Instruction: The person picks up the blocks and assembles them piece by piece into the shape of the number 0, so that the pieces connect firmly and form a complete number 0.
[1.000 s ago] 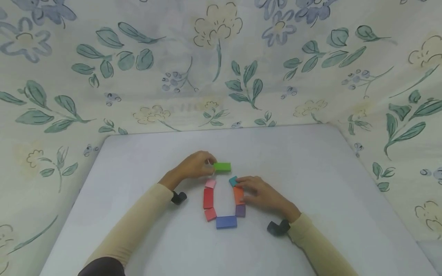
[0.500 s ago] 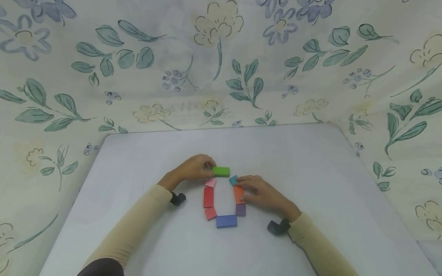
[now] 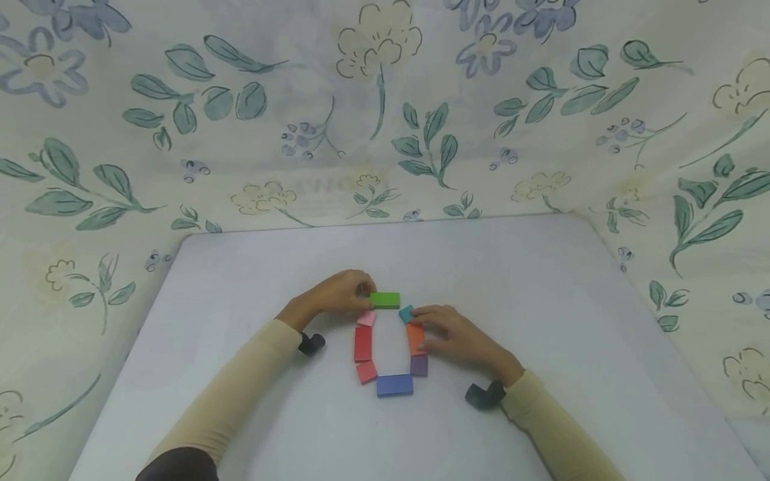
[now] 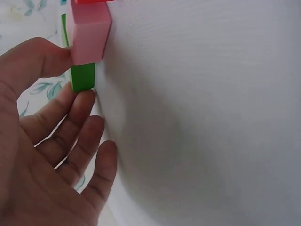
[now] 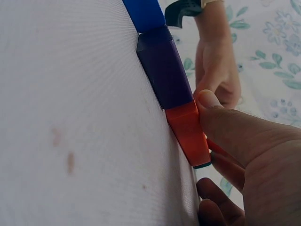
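Several coloured blocks form an oval loop, seen from above in the head view. At its far end my left hand (image 3: pixel 343 292) pinches the left end of a green block (image 3: pixel 385 300). The pink block (image 3: pixel 367 318) sits just nearer than that hand, and its end is close to my left thumb in the left wrist view. My right hand (image 3: pixel 460 337) rests along the loop's right side. Its forefinger touches the small teal block (image 3: pixel 406 314), and its thumb lies on the orange block (image 3: pixel 416 339); the other fingers are partly hidden.
On the loop's left side are a long red block (image 3: pixel 363 344) and a short red one (image 3: pixel 366 372). A blue block (image 3: pixel 395 385) closes the near end, beside a purple block (image 3: pixel 419 365). White table (image 3: pixel 541 287) surrounds them; floral cloth (image 3: pixel 385 160) hangs behind.
The green block has come toward me and slightly left with my left hand, down to the far ends of the pink and teal blocks. My right hand has stayed in place.
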Tool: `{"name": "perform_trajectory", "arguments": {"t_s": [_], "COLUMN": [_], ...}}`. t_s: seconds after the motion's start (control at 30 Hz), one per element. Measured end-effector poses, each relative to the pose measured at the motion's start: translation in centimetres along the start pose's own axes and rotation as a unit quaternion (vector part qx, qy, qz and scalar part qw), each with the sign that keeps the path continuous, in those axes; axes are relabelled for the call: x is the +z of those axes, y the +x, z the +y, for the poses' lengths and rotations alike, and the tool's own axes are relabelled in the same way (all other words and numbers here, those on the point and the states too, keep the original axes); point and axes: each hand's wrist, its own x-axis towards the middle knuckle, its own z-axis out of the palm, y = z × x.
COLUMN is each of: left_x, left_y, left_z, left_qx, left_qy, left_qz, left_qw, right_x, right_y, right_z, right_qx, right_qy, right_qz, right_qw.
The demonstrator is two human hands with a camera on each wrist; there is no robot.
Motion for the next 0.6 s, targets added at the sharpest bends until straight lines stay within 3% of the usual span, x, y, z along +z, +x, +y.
{"name": "perform_trajectory", "arguments": {"t_s": [0.27, 0.4, 0.6], "left_x": [-0.7, -1.1, -1.1], "left_y": [0.3, 0.6, 1.5], "left_z": [0.6, 1.0, 1.7], "left_qx": [-0.012, -0.014, 0.015], "left_qy": [0.004, 0.003, 0.004], "left_qz": [-0.035, -0.036, -0.033], "left_qw": [0.9993, 0.9992, 0.9993], "right_x": [0.0, 0.0, -0.1], "right_y": [0.0, 0.0, -0.1], "right_z": [0.1, 0.1, 0.0], "right_qx": [0.0, 0.0, -0.013], "right_qy": [-0.001, 0.005, 0.008], "right_qz": [0.003, 0.002, 0.003], "right_qw": [1.0, 1.0, 0.9999]}}
